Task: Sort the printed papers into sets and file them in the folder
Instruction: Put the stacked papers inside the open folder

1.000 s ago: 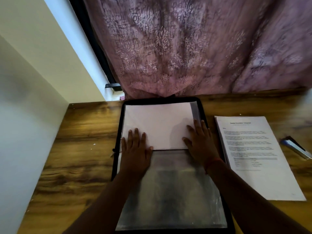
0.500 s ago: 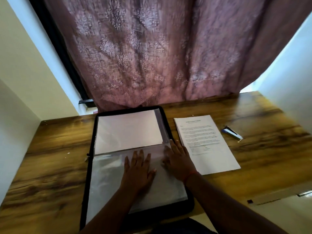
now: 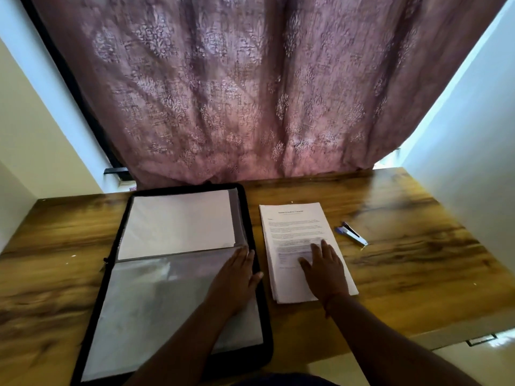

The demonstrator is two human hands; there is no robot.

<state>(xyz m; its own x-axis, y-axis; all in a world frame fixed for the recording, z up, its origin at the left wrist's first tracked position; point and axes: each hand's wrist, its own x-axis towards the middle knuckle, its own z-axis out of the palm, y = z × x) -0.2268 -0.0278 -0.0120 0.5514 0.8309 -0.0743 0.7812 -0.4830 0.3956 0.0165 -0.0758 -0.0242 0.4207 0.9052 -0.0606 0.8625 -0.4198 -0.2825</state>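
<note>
- Wood-grain desk (image 3: pixel 404 246) carried everything in the head view: black zip folder (image 3: pixel 250 215) lay open at your left, printed papers (image 3: pixel 295 227) sat stacked just beside its right edge, not touching it.
- Your left hand (image 3: pixel 237 277) lay flat, fingers straight, on the folder's right margin, thumb over the black rim. It gripped nothing; it only pressed.
- Your right hand (image 3: pixel 323 267) rested palm-down on the lower half of the stack, fingers spread and relaxed, nothing pinched yet.
- One white sheet (image 3: pixel 178 221) already sat in the folder's far half, under a clear sleeve (image 3: pixel 167 296) that covered the near half too. So some filing looked done, with the bulk left on the stack.
- Step in hand, as I judged it: taking the next set off the stack.
- To do it well, you needed the left hand kept down so the folder would not slide.
- You also needed to fan the stack's near corner with the thumb, and lift only the pages of one set, squared at the edges.
- Stapler (image 3: pixel 351 233) lay to the right of the papers, apart from them, within reach if the set wanted binding first.
- Risk noted: loose sheets could skew or drag along; how many pages made a set could not be read.
</note>
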